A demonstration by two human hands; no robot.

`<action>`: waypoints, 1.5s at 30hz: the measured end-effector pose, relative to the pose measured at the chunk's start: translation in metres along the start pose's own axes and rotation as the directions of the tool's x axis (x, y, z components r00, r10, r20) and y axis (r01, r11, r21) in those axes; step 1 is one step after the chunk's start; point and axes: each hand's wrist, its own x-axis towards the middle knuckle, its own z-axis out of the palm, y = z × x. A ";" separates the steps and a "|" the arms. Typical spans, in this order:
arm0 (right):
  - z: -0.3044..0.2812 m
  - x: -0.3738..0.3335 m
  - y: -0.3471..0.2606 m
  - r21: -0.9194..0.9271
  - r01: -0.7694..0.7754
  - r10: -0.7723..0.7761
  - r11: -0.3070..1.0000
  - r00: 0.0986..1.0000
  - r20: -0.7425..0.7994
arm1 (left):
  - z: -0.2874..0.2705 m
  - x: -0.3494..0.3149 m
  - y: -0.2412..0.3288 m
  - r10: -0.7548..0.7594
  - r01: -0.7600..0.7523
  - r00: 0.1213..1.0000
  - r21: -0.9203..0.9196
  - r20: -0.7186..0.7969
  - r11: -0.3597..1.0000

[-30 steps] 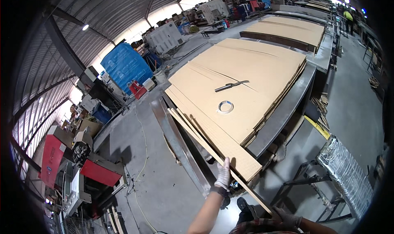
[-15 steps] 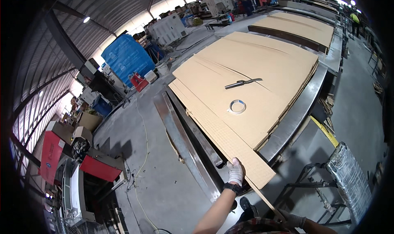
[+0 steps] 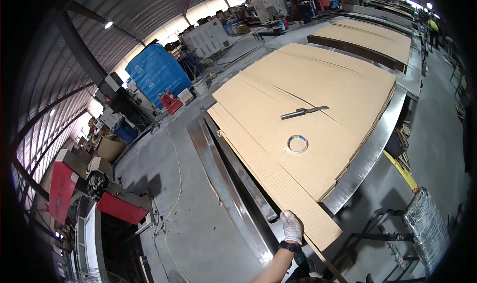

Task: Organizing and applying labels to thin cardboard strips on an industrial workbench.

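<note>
My left hand (image 3: 292, 227), in a white glove with a dark watch at its wrist, is closed on the near left edge of a long cardboard strip (image 3: 298, 203). This strip lies along the edge of a broad stack of cardboard sheets (image 3: 258, 109). From the strip's near end a narrow cardboard edge (image 3: 325, 263) runs down to the lower border. A utility knife (image 3: 298, 113) and a roll of tape (image 3: 289, 148) rest on the top sheet. My right hand does not show clearly; only a small dark shape sits at the lower edge.
Steel beams (image 3: 218, 183) stand along the stack's left side, with a metal surface (image 3: 370, 164) under its right. At lower right is a step stool wrapped in clear film (image 3: 425, 221). A yellow cable (image 3: 178, 183) crosses the floor. Another cardboard-covered stack (image 3: 367, 37) lies beyond.
The view has shifted, so the stack appears lower and farther right. My left hand keeps its hold on the strip's edge. My right hand, earlier at the lower edge, has mostly dropped out of sight.
</note>
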 end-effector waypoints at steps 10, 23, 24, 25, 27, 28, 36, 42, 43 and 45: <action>0.208 0.133 0.006 0.149 0.235 -0.255 0.960 0.957 0.135 | 0.004 -0.047 0.058 -0.042 0.045 0.987 -0.013 0.152 0.999; 0.387 0.103 0.009 0.422 0.351 -0.458 0.836 0.870 0.184 | 0.018 -0.042 0.102 -0.374 0.356 0.900 -0.118 -0.223 0.927; 0.383 0.128 0.003 0.289 0.459 -0.527 0.840 0.818 0.230 | 0.020 -0.035 0.086 -0.208 0.227 0.933 0.031 -0.294 0.973; 0.379 0.154 0.003 0.149 0.550 -0.568 0.822 0.770 0.292 | 0.015 -0.026 0.068 -0.027 0.100 0.936 0.192 -0.350 0.976; 0.342 0.216 -0.009 0.072 0.225 -0.232 0.972 0.968 0.099 | 0.017 -0.016 0.082 -0.189 0.204 0.972 0.104 -0.140 0.973; 0.349 0.207 -0.012 0.089 -0.033 0.027 0.996 0.998 0.063 | 0.007 -0.012 0.084 -0.161 0.181 0.979 0.176 -0.121 0.968; 0.285 0.066 -0.138 -0.476 0.818 0.264 -0.324 0.561 0.784 | -0.001 -0.033 0.181 -0.294 0.304 0.946 -0.057 0.132 0.951; 0.337 0.008 -0.266 -0.889 0.250 0.122 0.384 0.941 0.317 | -0.036 -0.102 0.169 0.521 0.016 0.822 0.923 -0.231 0.384; 0.348 0.016 -0.284 -0.875 0.221 0.106 0.430 0.950 0.292 | -0.053 -0.103 0.141 0.565 0.325 0.779 0.946 -0.273 0.009; 0.376 0.028 -0.310 -0.784 0.540 -0.002 0.306 0.824 0.567 | -0.055 -0.105 0.135 0.456 0.282 0.824 0.942 -0.335 0.181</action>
